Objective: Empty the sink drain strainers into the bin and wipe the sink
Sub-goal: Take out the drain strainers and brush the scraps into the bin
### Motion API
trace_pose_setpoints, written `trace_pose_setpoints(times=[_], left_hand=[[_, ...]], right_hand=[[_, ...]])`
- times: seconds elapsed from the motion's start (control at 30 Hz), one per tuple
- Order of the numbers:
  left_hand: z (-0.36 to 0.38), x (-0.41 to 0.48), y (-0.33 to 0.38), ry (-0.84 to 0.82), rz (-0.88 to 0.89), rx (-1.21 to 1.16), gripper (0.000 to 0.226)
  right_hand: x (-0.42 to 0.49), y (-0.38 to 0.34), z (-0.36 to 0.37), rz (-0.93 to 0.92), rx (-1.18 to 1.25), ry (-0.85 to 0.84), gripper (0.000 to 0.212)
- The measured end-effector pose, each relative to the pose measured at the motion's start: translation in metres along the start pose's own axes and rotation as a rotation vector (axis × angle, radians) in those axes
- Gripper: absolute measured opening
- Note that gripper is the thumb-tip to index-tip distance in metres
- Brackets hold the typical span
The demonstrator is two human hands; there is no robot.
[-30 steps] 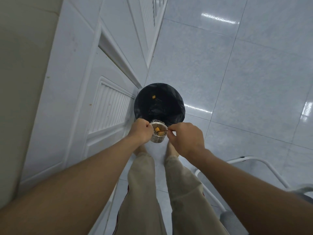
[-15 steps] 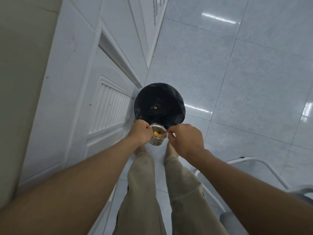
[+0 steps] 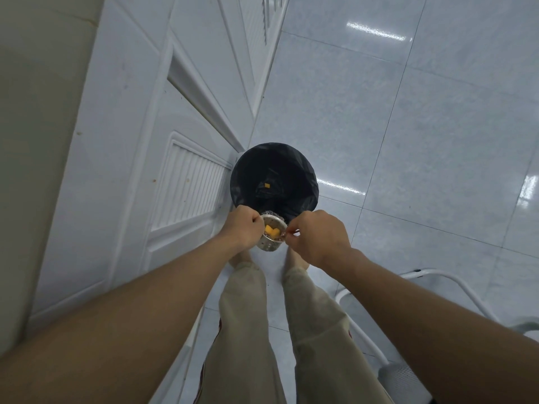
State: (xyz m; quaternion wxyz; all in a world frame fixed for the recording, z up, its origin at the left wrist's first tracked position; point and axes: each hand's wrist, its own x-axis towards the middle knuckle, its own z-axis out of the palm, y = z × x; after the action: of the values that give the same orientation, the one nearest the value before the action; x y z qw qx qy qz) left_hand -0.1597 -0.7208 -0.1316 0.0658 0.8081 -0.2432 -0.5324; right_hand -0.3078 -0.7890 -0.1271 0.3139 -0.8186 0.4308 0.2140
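Observation:
A round bin (image 3: 306, 182) lined with a black bag stands on the floor in front of my feet, one orange scrap (image 3: 266, 185) lying inside it. Over its near rim I hold a small metal sink strainer (image 3: 269, 244), roughly upright, with yellow-orange food pieces (image 3: 271, 230) still in its cup. My left hand (image 3: 242, 227) grips the strainer's left side. My right hand (image 3: 316, 237) is closed at the right rim, fingertips pinched on something thin there; what exactly it pinches I cannot tell. The sink is out of view.
White cabinet doors (image 3: 163, 170) with a louvred panel run along the left, close to the bin. Glossy pale floor tiles (image 3: 408, 141) stretch ahead and right. A white tubular frame (image 3: 431, 278) and a white mesh basket (image 3: 402, 380) sit at the lower right beside my legs.
The orange scrap in the bin has dropped lower into the bag. The strainer has shifted slightly between my hands, and the food pieces inside it have moved. Both hands stay at the bin's near rim.

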Motion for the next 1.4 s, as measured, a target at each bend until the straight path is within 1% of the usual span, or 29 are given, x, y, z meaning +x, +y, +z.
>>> trace_pose_setpoints(times=[0.07,0.13,0.3,0.43,0.5,0.63,0.7,0.9,1.0,1.1,1.3,1.4], left_hand=[[0.0,0.0,-0.002,-0.005,-0.021,-0.013,0.042],[0.0,0.0,-0.004,-0.011,-0.038,-0.024,0.042],[0.001,0.001,-0.004,-0.005,-0.061,-0.026,0.044],[0.002,0.001,-0.004,-0.008,-0.069,-0.029,0.037],[0.002,0.001,-0.005,-0.006,-0.07,-0.034,0.037],[0.004,0.0,-0.005,0.006,-0.068,-0.048,0.045],[0.005,0.0,-0.005,0.001,-0.073,-0.053,0.044],[0.006,0.002,-0.008,0.006,-0.082,-0.053,0.042],[0.006,0.002,-0.01,-0.003,-0.087,-0.058,0.039],[0.007,0.002,-0.011,0.001,-0.085,-0.056,0.039],[0.009,0.0,-0.009,0.005,-0.062,-0.061,0.044],[0.009,-0.001,-0.008,-0.003,-0.065,-0.072,0.042]], right_hand=[[-0.001,0.001,0.002,-0.024,-0.051,0.02,0.024],[-0.005,0.003,0.003,-0.052,-0.075,0.075,0.025],[-0.013,0.007,0.004,-0.052,-0.006,0.241,0.026],[-0.016,0.007,0.0,-0.014,0.088,0.34,0.02],[-0.017,0.005,-0.003,0.004,0.138,0.309,0.02],[-0.016,0.003,0.0,0.04,0.098,0.14,0.027],[-0.016,0.003,0.002,0.047,0.094,0.117,0.027],[-0.021,0.006,0.01,0.007,0.084,0.307,0.022],[-0.023,0.008,0.01,0.036,0.091,0.345,0.022],[-0.024,0.008,0.006,0.035,0.162,0.355,0.02],[-0.022,0.003,0.005,0.039,0.146,0.136,0.026],[-0.021,0.002,0.007,0.018,0.106,0.105,0.026]])
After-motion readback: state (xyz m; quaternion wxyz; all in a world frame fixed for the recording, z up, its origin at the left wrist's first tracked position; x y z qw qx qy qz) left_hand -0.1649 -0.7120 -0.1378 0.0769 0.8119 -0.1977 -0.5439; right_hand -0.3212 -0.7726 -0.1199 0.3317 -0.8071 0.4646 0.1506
